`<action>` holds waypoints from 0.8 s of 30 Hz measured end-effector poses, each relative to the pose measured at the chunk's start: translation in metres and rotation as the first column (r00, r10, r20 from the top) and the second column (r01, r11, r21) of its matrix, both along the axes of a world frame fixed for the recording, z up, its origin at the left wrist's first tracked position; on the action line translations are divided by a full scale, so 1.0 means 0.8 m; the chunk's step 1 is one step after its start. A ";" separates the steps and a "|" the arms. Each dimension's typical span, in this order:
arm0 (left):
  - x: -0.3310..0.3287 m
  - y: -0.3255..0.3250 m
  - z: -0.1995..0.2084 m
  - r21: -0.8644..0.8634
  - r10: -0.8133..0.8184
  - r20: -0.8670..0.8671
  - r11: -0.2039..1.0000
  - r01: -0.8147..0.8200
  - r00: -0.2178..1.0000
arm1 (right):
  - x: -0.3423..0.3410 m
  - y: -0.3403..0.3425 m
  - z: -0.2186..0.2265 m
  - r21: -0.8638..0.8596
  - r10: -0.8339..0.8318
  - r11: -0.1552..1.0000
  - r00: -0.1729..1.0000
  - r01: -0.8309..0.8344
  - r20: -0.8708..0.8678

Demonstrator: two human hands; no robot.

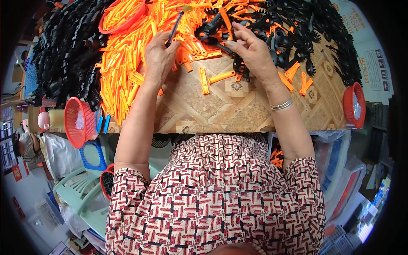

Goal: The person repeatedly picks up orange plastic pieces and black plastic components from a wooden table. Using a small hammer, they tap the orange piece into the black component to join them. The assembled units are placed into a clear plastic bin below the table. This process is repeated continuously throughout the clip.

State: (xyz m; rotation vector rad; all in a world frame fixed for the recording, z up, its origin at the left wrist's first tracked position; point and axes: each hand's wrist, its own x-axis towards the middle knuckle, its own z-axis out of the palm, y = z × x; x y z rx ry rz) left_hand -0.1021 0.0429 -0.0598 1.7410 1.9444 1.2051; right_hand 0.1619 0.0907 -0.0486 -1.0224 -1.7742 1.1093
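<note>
In the head view, grips a thin dark tool (175, 27) in the left hand (160, 56), closed round it, before a heap of orange strips (127, 63). Bends the thumb and fingers of the right hand (256, 50) about the lower end of an orange bar (225, 20); cannot tell whether closed on that or on a partly hidden black part (239, 66) beneath.

Faces a patterned table (255, 112), with two loose strips (205, 80) roughly at a right angle between the forearms. Has black clips (293, 34) mixed with orange pieces ahead and to the right, and a black heap (68, 59) at far left. Has a red basket (72, 132) of clear bits near the left corner, just beside blue strips (106, 124). Wears a bracelet (281, 105) on the right wrist.
</note>
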 end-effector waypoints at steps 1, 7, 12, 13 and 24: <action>0.005 0.004 -0.004 -0.003 -0.056 0.042 0.998 0.056 0.998 | 0.002 0.002 -0.001 -0.046 -0.014 0.999 0.999 0.012 -0.047; 0.029 -0.003 0.016 -0.275 -0.181 0.006 0.945 0.175 0.984 | 0.014 0.003 0.002 -0.199 -0.034 0.979 0.950 -0.030 -0.312; -0.011 -0.043 0.012 -0.271 -0.180 0.223 0.933 0.238 0.958 | 0.026 -0.001 0.021 -0.274 -0.098 0.960 0.857 -0.052 -0.506; -0.018 -0.049 0.011 -0.240 -0.142 0.228 0.951 0.197 0.963 | 0.029 -0.004 0.021 -0.271 -0.085 0.960 0.860 -0.064 -0.503; 0.017 -0.104 0.036 -0.193 -0.224 0.118 0.951 0.243 0.967 | 0.076 -0.050 0.022 -0.098 -0.093 0.994 0.833 0.046 -0.545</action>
